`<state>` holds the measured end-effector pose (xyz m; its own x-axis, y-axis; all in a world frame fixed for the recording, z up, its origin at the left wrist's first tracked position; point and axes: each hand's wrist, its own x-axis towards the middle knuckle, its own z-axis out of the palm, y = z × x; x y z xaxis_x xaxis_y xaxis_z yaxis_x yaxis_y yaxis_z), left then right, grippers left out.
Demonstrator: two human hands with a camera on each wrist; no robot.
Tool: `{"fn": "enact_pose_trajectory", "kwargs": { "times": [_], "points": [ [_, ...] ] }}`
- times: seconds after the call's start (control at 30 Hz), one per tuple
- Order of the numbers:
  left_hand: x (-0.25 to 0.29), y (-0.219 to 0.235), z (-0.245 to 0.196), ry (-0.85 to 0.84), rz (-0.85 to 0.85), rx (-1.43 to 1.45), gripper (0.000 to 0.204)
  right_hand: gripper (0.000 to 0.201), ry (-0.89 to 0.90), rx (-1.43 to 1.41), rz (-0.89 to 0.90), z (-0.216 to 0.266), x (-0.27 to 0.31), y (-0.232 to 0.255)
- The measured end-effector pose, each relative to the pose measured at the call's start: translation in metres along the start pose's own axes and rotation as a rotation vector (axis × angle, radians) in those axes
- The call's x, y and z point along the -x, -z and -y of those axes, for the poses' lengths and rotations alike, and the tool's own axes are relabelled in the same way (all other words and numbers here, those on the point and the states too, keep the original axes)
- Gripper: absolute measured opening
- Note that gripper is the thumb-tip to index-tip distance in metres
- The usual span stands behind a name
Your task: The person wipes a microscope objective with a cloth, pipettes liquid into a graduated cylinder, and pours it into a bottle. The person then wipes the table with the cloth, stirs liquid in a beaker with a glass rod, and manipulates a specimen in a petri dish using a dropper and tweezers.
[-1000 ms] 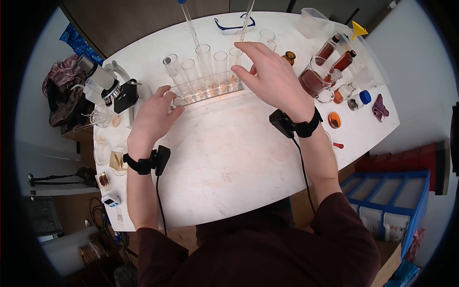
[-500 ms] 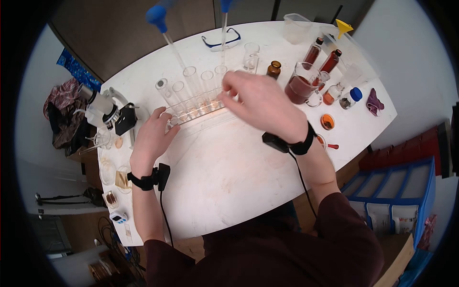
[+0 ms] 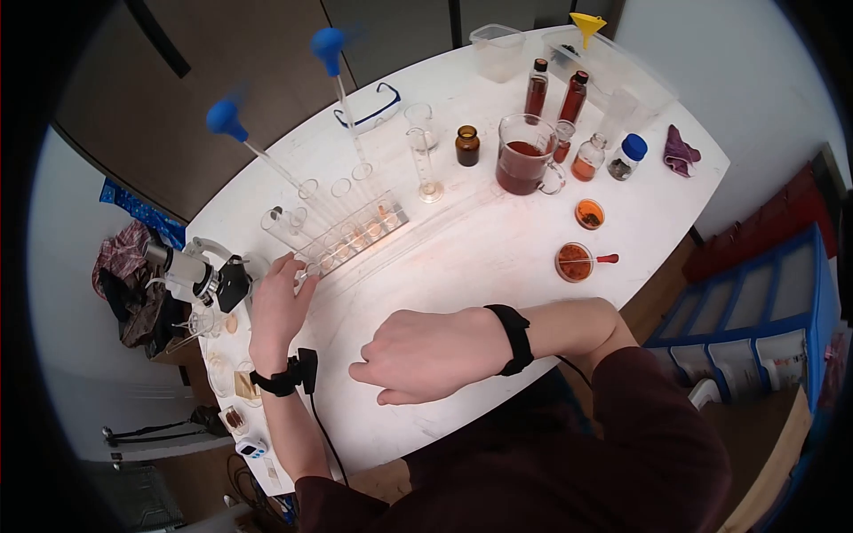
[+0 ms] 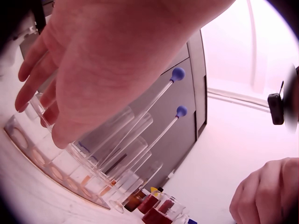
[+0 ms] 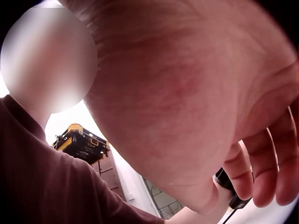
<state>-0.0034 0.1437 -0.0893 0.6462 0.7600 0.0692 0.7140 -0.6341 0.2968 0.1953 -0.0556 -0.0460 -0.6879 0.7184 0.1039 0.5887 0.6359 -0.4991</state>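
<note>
A clear test tube rack (image 3: pixel 402 216) stands near the table's back left. Several wide glass test tubes (image 4: pixel 140 147) lean or stand in it, with orange-brown bits low down. Two long pipettes with blue bulbs (image 3: pixel 328 46) rise out of tubes. My left hand (image 3: pixel 283 306) grips the rack's left end; in the left wrist view its thumb and fingers lie on either side of the upper part. My right hand (image 3: pixel 435 351) is above the table's front half, palm down and holding nothing. Its fingers (image 5: pixel 261 186) hang loosely curled in the right wrist view.
A measuring cylinder (image 3: pixel 430 189) stands just right of the rack. Further right are an amber bottle (image 3: pixel 467 147), a jug of red liquid (image 3: pixel 524 169) and two orange-filled dishes (image 3: pixel 574 263). A microscope (image 3: pixel 191 274) is left of my left hand; safety glasses (image 3: pixel 369 115) lie behind.
My right hand has left the rack's right end and come back toward the body, fingers loosely curled. My left hand stays at the rack's left end. The head view has turned.
</note>
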Motion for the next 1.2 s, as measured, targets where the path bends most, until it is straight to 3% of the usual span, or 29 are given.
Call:
{"fn": "enact_pose_trajectory", "kwargs": {
  "times": [0.3,0.5,1.2],
  "points": [
    [-0.002,-0.003,0.005,-0.031,-0.026,0.016,0.033,0.031,-0.026,0.047,-0.043,-0.010,0.002,-0.010],
    [-0.003,-0.005,0.013,-0.027,-0.005,0.052,0.047,0.031,-0.025,0.063,-0.041,-0.012,0.003,-0.008],
    [-0.006,-0.004,0.014,-0.019,-0.061,0.059,0.035,0.029,-0.035,0.070,-0.038,-0.015,0.001,-0.009]
  ]
}}
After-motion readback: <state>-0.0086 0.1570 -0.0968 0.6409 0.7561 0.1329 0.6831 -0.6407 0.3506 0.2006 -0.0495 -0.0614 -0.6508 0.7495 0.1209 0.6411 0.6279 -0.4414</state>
